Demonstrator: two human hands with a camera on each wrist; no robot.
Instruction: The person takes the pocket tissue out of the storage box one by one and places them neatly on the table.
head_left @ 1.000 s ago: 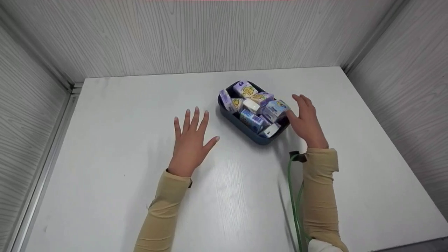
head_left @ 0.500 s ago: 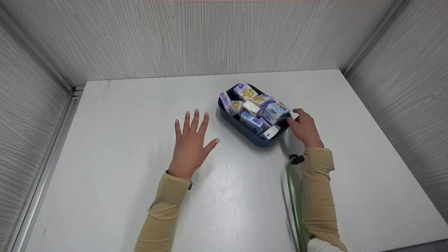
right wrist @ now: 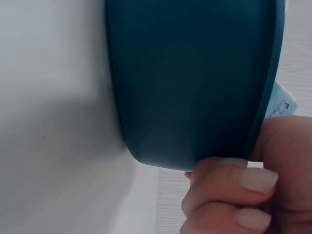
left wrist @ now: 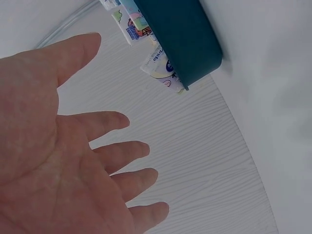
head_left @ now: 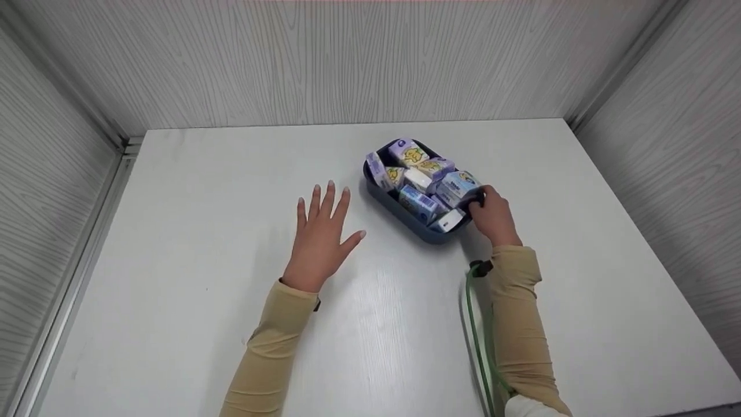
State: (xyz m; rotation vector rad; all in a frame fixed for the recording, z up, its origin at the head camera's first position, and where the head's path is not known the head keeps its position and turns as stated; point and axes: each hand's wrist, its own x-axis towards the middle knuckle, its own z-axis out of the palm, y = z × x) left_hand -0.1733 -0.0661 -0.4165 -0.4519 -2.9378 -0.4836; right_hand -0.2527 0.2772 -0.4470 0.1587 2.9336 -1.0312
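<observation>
A dark blue-teal plastic basket (head_left: 399, 213) stands on the table towards the back, turned at an angle. It holds several small drink cartons, among them a blue carton (head_left: 418, 202) and a purple-and-white carton (head_left: 409, 153) with a yellow figure. My right hand (head_left: 495, 217) grips the basket's right end at the rim; in the right wrist view, curled fingers (right wrist: 219, 183) meet the basket's wall (right wrist: 190, 83). Left of the basket, my left hand (head_left: 318, 249) hovers with fingers spread, touching nothing. Its bare palm (left wrist: 53, 151) faces the left wrist camera.
The white table (head_left: 173, 260) has grey wood-grain panels at its back and sides, such as the back panel (head_left: 347, 63). A green cable (head_left: 477, 341) runs from the right wrist along the forearm.
My right hand has moved down and left onto the basket's right end, its fingers closing from loosely spread to gripping the rim. The left hand has hardly moved.
</observation>
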